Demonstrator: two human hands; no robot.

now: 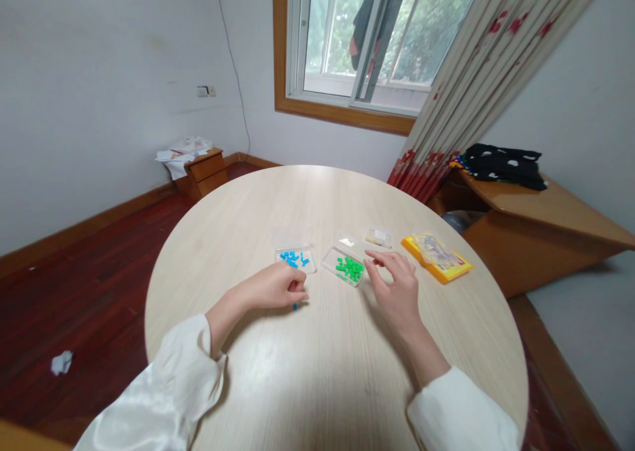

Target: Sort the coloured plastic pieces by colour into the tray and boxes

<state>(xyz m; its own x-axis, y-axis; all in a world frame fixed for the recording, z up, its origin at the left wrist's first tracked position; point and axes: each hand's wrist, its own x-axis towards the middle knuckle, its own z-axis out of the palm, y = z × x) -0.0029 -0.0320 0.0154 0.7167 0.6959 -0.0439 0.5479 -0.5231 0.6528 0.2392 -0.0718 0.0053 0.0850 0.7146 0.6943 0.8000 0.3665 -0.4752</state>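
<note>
My left hand (278, 286) rests on the round wooden table (297, 371), fingers curled, pinching a small blue piece (295, 305) at its fingertips. Just beyond it a clear tray (308, 266) holds several blue pieces (294, 258). My right hand (394, 289) hovers with fingers loosely spread beside a clear tray (328, 261) holding several green pieces (350, 268); its fingertips are just right of that tray and hold nothing I can see.
A small clear box with pale pieces (379, 237) and a yellow-edged booklet (436, 256) lie further right on the table. A wooden desk with dark cloth (503, 163) stands at right, a curtain (471, 74) and window behind, a low cabinet (203, 170) at left.
</note>
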